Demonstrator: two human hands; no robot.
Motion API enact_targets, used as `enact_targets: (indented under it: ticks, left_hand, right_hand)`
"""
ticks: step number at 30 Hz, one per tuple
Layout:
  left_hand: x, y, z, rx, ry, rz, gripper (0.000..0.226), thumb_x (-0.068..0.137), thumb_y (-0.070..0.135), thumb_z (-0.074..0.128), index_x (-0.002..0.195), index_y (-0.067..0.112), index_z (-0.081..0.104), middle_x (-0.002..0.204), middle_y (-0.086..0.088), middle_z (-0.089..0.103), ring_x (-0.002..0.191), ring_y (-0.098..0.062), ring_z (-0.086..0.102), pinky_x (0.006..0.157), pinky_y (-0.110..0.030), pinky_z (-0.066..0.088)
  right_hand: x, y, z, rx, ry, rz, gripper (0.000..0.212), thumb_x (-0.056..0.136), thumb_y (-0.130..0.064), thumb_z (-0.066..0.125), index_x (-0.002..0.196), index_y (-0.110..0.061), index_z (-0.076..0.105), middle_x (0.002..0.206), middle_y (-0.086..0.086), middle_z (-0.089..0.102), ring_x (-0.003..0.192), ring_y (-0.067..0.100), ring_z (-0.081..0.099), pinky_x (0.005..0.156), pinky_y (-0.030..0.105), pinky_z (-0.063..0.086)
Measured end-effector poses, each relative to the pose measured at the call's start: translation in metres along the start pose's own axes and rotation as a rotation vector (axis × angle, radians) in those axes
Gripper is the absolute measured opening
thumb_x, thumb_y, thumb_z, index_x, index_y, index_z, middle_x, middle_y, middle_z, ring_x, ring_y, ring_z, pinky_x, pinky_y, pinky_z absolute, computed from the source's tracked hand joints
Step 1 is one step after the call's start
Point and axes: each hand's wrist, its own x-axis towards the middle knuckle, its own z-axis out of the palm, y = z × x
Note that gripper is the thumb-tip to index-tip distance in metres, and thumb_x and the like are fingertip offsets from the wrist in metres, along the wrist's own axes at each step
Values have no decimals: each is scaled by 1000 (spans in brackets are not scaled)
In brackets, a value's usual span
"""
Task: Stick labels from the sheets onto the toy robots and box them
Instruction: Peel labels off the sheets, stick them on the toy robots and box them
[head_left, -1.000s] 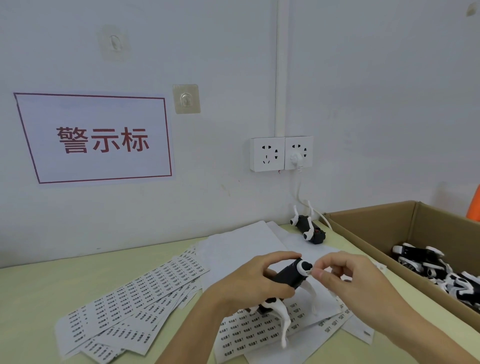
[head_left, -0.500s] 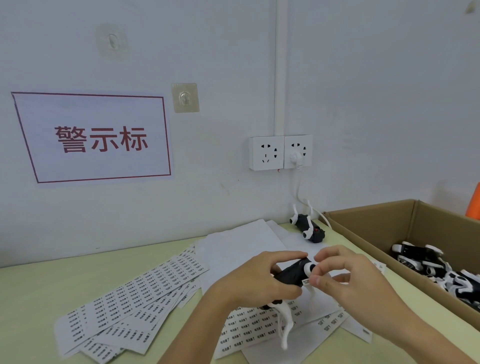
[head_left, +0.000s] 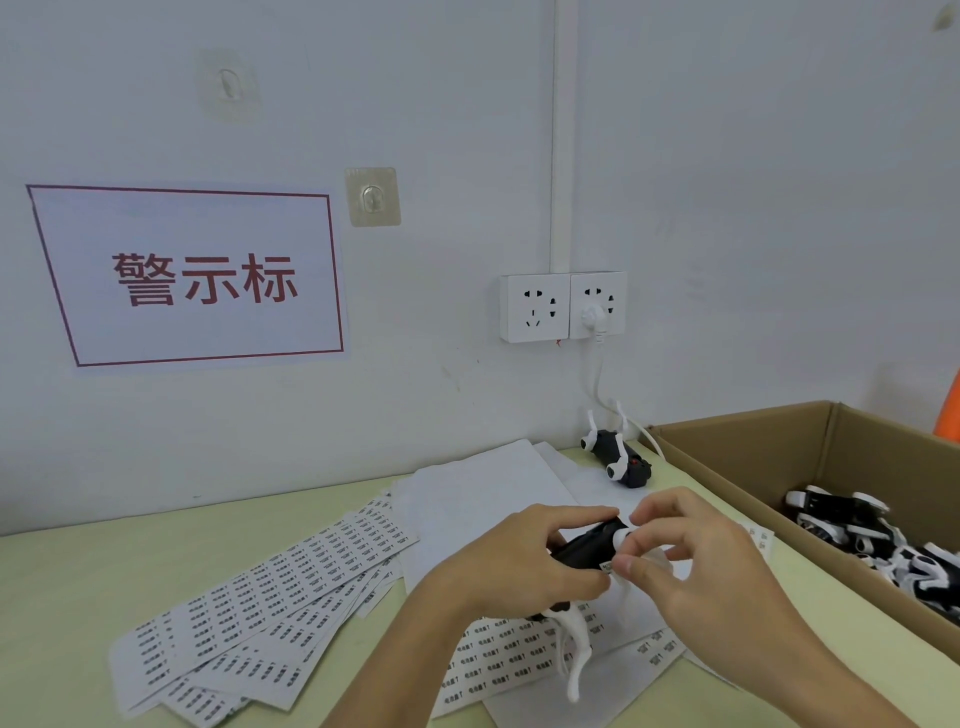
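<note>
Black-and-white toy (head_left: 584, 551) sits gripped in the curled left hand (head_left: 524, 564) above the sheets (head_left: 270, 597); the right hand (head_left: 691, 561) pinches a small label (head_left: 607, 566) against it. Label print is unreadable, and the box (head_left: 753, 457) is cut off.

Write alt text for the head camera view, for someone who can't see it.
A person's left hand grips a black-and-white toy robot over white label sheets on a pale green table, while the right hand presses a small white label onto it. An open brown cardboard box at right holds more toy robots.
</note>
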Motion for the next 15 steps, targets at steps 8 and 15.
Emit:
enact_targets:
  ticks: [8, 15]
  left_hand:
    - [2, -2, 0, 10, -4, 7, 57, 90, 28, 65, 138, 55, 49, 102, 2, 64, 74, -13, 63, 77, -36, 58]
    - [3, -3, 0, -16, -6, 4, 56, 92, 27, 64, 138, 54, 49, 100, 3, 62, 67, -11, 60, 69, -28, 53]
  right_hand:
    - [-2, 0, 3, -34, 55, -57, 28, 80, -9, 81, 63, -29, 72, 95, -13, 59, 97, -5, 55, 79, 1, 41]
    - [-3, 1, 5, -44, 72, -54, 25, 80, -14, 82, 64, -31, 71, 92, -17, 57, 98, -3, 55, 75, 6, 43]
